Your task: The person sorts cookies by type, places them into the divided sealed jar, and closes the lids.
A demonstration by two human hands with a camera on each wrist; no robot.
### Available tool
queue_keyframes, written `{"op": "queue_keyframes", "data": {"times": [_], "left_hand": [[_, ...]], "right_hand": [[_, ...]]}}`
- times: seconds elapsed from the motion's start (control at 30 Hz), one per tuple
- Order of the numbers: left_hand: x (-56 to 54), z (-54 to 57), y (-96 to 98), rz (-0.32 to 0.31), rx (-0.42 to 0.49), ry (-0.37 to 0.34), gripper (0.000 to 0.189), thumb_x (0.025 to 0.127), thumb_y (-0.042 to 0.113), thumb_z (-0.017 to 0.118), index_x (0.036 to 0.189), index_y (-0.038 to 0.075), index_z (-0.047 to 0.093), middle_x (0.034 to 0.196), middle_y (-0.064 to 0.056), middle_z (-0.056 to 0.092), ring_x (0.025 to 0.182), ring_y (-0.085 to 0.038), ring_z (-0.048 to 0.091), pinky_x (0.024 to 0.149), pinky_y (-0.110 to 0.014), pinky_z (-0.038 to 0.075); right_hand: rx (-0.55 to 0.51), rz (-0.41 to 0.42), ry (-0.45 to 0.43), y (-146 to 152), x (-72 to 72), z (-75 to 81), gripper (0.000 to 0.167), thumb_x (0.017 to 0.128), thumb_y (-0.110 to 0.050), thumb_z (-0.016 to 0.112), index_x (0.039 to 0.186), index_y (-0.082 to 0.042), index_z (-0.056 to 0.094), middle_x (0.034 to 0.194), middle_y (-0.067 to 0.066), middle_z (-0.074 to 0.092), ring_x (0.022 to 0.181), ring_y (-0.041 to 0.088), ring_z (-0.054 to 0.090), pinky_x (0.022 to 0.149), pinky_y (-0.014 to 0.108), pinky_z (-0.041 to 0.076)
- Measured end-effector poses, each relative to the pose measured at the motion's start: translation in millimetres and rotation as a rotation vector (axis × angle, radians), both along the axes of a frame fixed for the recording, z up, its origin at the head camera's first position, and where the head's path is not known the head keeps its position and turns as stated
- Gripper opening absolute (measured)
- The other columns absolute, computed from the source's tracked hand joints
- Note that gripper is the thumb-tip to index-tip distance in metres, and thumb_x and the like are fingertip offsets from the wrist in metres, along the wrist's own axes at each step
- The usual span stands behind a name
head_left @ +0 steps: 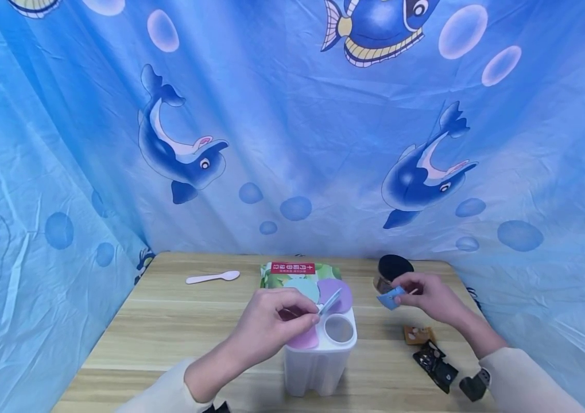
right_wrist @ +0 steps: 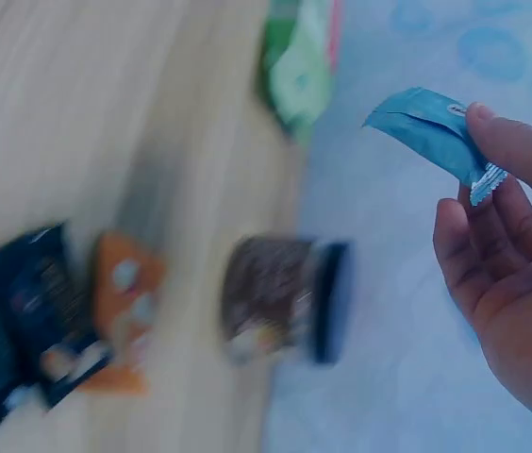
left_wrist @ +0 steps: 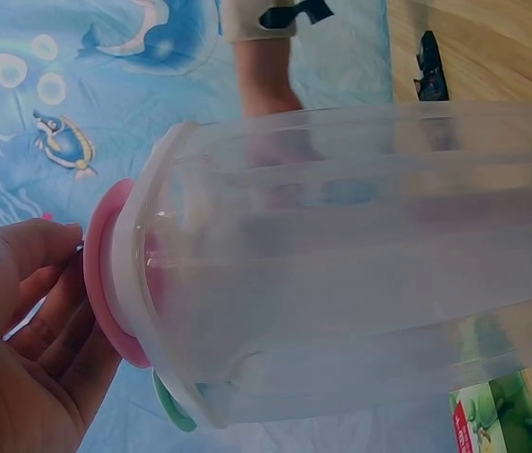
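Observation:
A clear storage container (head_left: 318,373) with a white top stands at the front middle, its pink lid (head_left: 303,339), green lid (head_left: 302,288) and purple lid (head_left: 336,293) lying over compartments. My left hand (head_left: 276,321) pinches a light blue lid (head_left: 330,302) tilted up beside the uncovered round opening (head_left: 339,329). In the left wrist view, the left hand (left_wrist: 40,321) is beside the pink lid (left_wrist: 106,274), which hides the pinched lid. My right hand (head_left: 432,295) holds a small blue wrapped packet (right_wrist: 436,135) between thumb and fingers, up off the table, right of the container.
Behind the right hand stands a dark-lidded jar (head_left: 394,269). An orange packet (head_left: 418,335) and a black packet (head_left: 436,366) lie at the right. A green package (head_left: 276,278) is behind the container, and a pale pink spoon (head_left: 213,277) at the back left. A blue curtain (head_left: 292,143) borders the table.

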State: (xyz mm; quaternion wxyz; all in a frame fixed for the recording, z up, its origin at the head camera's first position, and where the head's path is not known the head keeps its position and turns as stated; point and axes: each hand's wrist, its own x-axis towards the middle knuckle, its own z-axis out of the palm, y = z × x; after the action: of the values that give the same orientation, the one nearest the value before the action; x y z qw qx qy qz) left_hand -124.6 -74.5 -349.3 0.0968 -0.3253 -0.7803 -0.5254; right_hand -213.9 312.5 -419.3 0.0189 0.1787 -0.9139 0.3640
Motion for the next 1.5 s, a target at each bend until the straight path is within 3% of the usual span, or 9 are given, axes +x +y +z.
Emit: {"op": "queue_keyframes", "data": {"times": [0.3, 0.63, 0.8, 1.0, 1.2, 1.33, 1.5], "left_hand": [[-0.3, 0.7, -0.7, 0.003, -0.002, -0.014, 0.011, 0.085, 0.006, 0.081, 0.093, 0.014, 0.08, 0.087, 0.009, 0.075, 0.077, -0.004, 0.069, 0.069, -0.027, 0.062], [-0.6, 1.9, -1.9, 0.003, -0.013, -0.065, 0.01, 0.087, 0.01, 0.081, 0.094, 0.017, 0.079, 0.087, 0.01, 0.075, 0.078, -0.005, 0.07, 0.07, -0.027, 0.062], [-1.2, 3.6, -2.0, -0.001, -0.023, -0.093, 0.01, 0.087, 0.012, 0.08, 0.095, 0.018, 0.08, 0.088, 0.01, 0.075, 0.079, -0.006, 0.071, 0.071, -0.027, 0.062], [-0.4, 4.7, -2.1, -0.007, -0.028, -0.104, 0.01, 0.087, 0.011, 0.08, 0.095, 0.018, 0.08, 0.089, 0.01, 0.076, 0.08, -0.005, 0.071, 0.072, -0.027, 0.062], [-0.1, 5.0, -1.8, -0.007, -0.031, -0.106, 0.011, 0.088, 0.011, 0.08, 0.096, 0.018, 0.08, 0.09, 0.01, 0.076, 0.08, -0.005, 0.071, 0.072, -0.027, 0.062], [0.2, 4.8, -1.6, -0.007, -0.031, -0.104, 0.01, 0.088, 0.011, 0.08, 0.096, 0.017, 0.08, 0.09, 0.01, 0.076, 0.08, -0.005, 0.071, 0.072, -0.026, 0.062], [-1.3, 3.8, -0.4, -0.014, -0.027, -0.048, 0.01, 0.087, 0.01, 0.08, 0.096, 0.015, 0.08, 0.089, 0.008, 0.076, 0.079, -0.004, 0.07, 0.072, -0.026, 0.062]], "right_hand": [[-0.137, 0.141, 0.156, -37, 21.7, 49.5, 0.021, 0.09, -0.015, 0.079, 0.11, -0.019, 0.073, 0.093, -0.003, 0.071, 0.075, 0.012, 0.065, 0.064, 0.028, 0.057], [-0.274, 0.298, 0.193, -71, 55.4, 88.1, 0.023, 0.087, -0.003, 0.08, 0.104, -0.017, 0.073, 0.096, 0.0, 0.071, 0.075, 0.016, 0.065, 0.061, 0.03, 0.058], [-0.29, 0.379, 0.177, -84, 65.9, 90.5, 0.025, 0.086, -0.002, 0.08, 0.105, -0.017, 0.073, 0.098, -0.001, 0.071, 0.079, 0.016, 0.065, 0.066, 0.03, 0.059], [-0.281, 0.397, 0.145, -95, 72.4, 88.5, 0.024, 0.087, -0.007, 0.081, 0.103, -0.021, 0.073, 0.098, -0.005, 0.073, 0.08, 0.014, 0.063, 0.066, 0.029, 0.058], [-0.311, 0.405, 0.164, -98, 78.6, 92.5, 0.025, 0.086, -0.003, 0.081, 0.105, -0.018, 0.073, 0.099, -0.004, 0.074, 0.08, 0.014, 0.064, 0.068, 0.03, 0.059], [-0.263, 0.439, 0.175, -103, 80.7, 90.0, 0.023, 0.086, -0.01, 0.082, 0.106, -0.017, 0.073, 0.1, -0.007, 0.074, 0.08, 0.011, 0.063, 0.067, 0.027, 0.057], [-0.21, 0.491, 0.254, -112, 81.4, 85.3, 0.02, 0.086, -0.013, 0.083, 0.102, -0.022, 0.074, 0.095, -0.007, 0.075, 0.077, 0.007, 0.062, 0.064, 0.023, 0.054]]}}
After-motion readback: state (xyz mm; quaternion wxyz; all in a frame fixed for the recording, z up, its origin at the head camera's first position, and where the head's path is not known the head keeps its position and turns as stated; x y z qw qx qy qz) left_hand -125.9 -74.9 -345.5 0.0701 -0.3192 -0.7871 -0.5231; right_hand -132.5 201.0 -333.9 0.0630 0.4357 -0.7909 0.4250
